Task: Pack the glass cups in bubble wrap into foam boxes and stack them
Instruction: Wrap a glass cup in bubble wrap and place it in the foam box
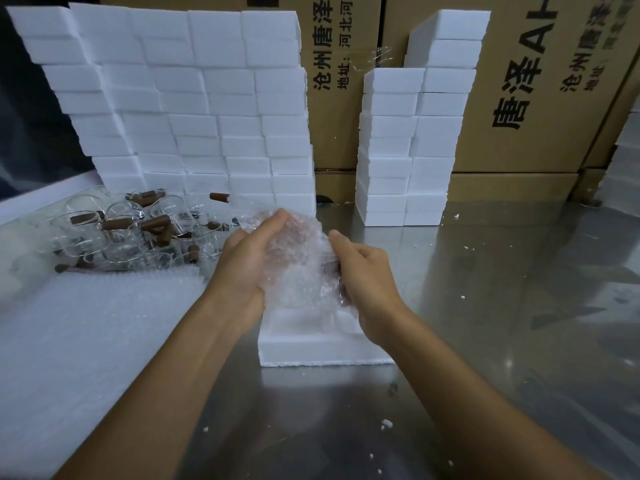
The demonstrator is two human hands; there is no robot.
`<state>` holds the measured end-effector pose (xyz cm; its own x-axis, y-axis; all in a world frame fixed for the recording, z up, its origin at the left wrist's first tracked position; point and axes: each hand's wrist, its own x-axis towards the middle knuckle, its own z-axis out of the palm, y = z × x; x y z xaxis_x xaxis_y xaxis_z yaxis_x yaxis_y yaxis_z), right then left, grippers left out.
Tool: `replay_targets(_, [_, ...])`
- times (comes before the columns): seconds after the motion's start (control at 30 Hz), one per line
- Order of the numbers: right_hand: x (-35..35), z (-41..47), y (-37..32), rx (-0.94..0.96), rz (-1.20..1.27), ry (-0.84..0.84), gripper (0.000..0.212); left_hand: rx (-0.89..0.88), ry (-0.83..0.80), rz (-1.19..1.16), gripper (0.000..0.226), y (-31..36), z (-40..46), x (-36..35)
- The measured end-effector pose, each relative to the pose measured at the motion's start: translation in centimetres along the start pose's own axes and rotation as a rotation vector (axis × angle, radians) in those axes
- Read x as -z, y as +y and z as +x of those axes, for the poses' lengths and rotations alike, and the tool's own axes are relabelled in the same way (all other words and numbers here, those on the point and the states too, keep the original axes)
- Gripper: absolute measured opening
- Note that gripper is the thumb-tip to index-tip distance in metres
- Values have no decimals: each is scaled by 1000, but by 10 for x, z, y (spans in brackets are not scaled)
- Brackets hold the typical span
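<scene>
Left hand (247, 261) and right hand (363, 282) both grip a crinkly clear bubble-wrapped glass cup (298, 261) above an open white foam box (311, 344); likely light, fragile, slippery, best cradled round its body

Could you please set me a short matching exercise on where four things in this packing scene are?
Things:
1. bubble-wrapped cup
2. open foam box
3. bare glass cups
4. bubble wrap sheets

Places:
A. piled at the far left
B. held in both hands
C. flat at the near left
D. on the table under the hands

Pairs: 1-B, 2-D, 3-A, 4-C
</scene>
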<state>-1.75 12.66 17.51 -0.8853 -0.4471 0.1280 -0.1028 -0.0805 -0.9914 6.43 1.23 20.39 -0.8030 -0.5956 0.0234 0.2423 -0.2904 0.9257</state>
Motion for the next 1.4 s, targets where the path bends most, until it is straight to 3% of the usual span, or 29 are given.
replay_targets(0.1, [1, 0, -1, -133, 51, -17, 28, -35, -87, -9, 20, 2, 0, 2])
replay_targets(0.27, [7, 3, -3, 73, -44, 84, 44, -143, -73, -113, 15, 18, 5, 11])
replay_targets(0.4, [12, 7, -7, 143, -53, 175, 49, -254, 6, -62, 17, 29, 6, 23])
replay_targets(0.53, [20, 10, -8, 179, -40, 245, 50, -529, 148, 189, 12, 28, 1, 25])
replay_targets(0.63, [21, 11, -8, 198, -50, 277, 50, -801, 107, 465, 16, 20, -4, 17])
replay_targets(0.7, [20, 11, -8, 221, -60, 296, 47, -768, 5, 512, 27, 14, -7, 11])
replay_targets(0.8, [18, 9, -7, 248, -57, 292, 41, -665, -176, 545, 61, 3, -14, 4])
replay_targets(0.9, [17, 8, -7, 260, -30, 283, 43, -661, -295, 664, 69, -5, -16, -3])
replay_targets(1.07, [18, 8, -7, 295, -37, 324, 46, -731, -273, 1002, 89, -8, -19, -4])
replay_targets(1.2, [17, 8, -8, 291, -16, 347, 43, -863, -237, 1142, 77, -14, -20, -6])
replay_targets(1.4, [13, 6, -8, 406, -55, 342, 51, -729, -256, 1270, 41, -13, -14, -3])
